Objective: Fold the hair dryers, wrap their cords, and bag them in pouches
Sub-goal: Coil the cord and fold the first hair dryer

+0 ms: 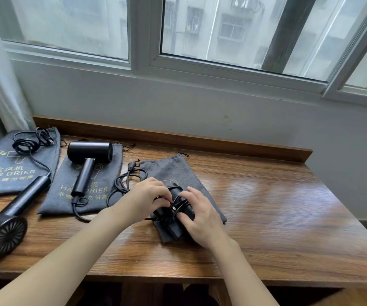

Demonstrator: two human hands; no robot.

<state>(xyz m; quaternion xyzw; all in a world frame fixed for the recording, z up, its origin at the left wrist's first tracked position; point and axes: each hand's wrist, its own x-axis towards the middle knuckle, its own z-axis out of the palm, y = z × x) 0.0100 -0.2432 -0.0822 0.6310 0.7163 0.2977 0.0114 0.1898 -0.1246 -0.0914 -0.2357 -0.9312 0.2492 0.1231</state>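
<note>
Right now both hands are working the folded hair dryer (173, 215), which is lying on its grey pouch (178, 171) at mid-desk (288, 206). The left hand (144, 195) is pinching the cord (120, 184) against the body, while the right hand (200, 217) is pressing with spread fingers. Loose slack trailing left is likely risking unravelled loops if the pinch slips.
</note>
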